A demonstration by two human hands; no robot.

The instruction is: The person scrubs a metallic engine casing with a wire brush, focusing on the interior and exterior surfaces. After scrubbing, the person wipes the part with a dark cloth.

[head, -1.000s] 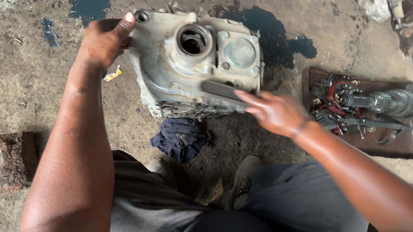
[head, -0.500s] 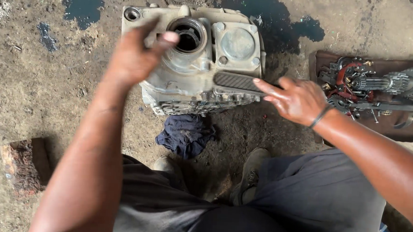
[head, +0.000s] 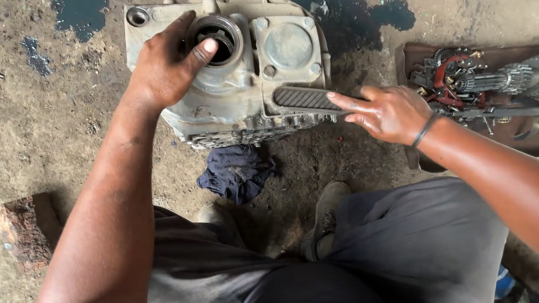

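A: Since a moment ago the left hand point(head: 164, 68) is settling lower on the gearbox housing point(head: 236, 71), its thumb now hooking over the round bearing opening point(head: 217, 37).
B: And the housing?
A: It is sitting on the dirt floor point(head: 52, 136), far of the dark rag point(head: 237, 171).
B: The right hand point(head: 389, 112)?
A: Its fingers are lying loosely open along a flat file point(head: 305, 98); the gear shaft point(head: 515, 77) is resting further right.

Your left hand point(head: 164, 68) extends forward, palm down, fingers curled, thumb pointing right. Your right hand point(head: 389, 113) reaches in from the right, fingers extended leftward.
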